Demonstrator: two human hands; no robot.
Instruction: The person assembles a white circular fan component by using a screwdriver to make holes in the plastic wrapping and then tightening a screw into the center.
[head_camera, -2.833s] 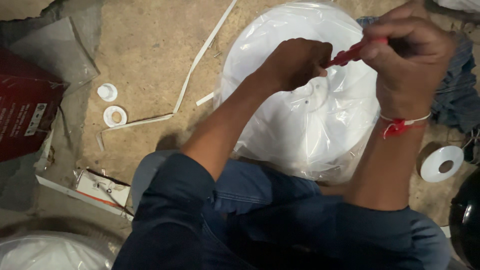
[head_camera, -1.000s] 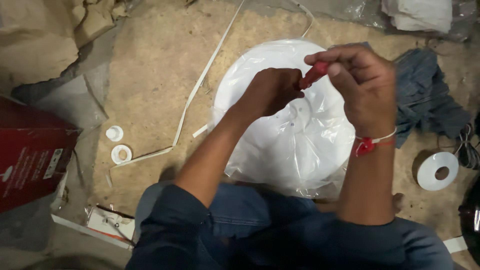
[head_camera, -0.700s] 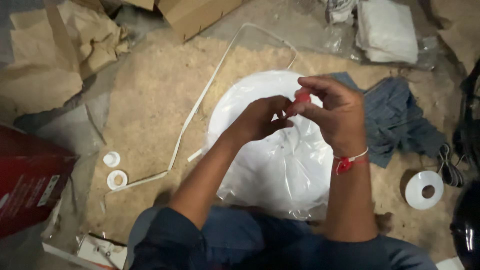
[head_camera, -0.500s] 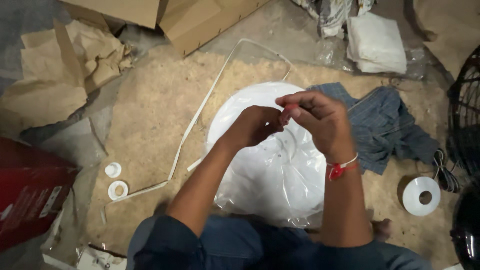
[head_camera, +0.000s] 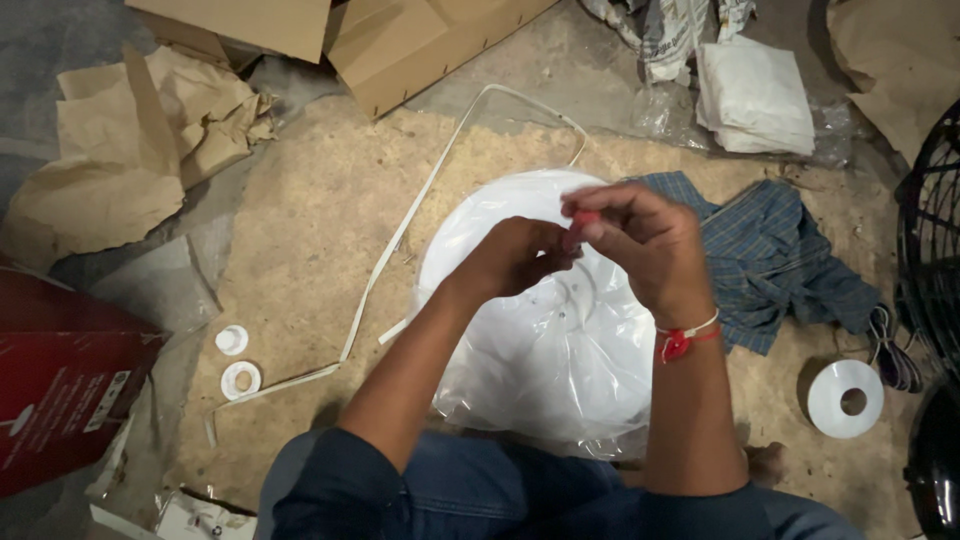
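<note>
Above the white round part wrapped in clear plastic, which lies on the sandy floor just in front of the person's knees, both hands meet at its upper edge. The right hand is curled nearly closed, thumb and fingers pinching a small red tool whose tip alone shows. The left hand is closed too, fingertips bunched against the right, seemingly gripping the plastic wrap, though what it holds is hidden. To do this well, I judge the left hand should keep the film taut and lifted off the white part, so the red tool bites only the wrap and not the surface beneath, with short, shallow strokes directed away from the fingers. A white strip trails across the floor to the left, two small white rings lie beyond it, and a checked blue cloth and a white tape roll sit to the right.
</note>
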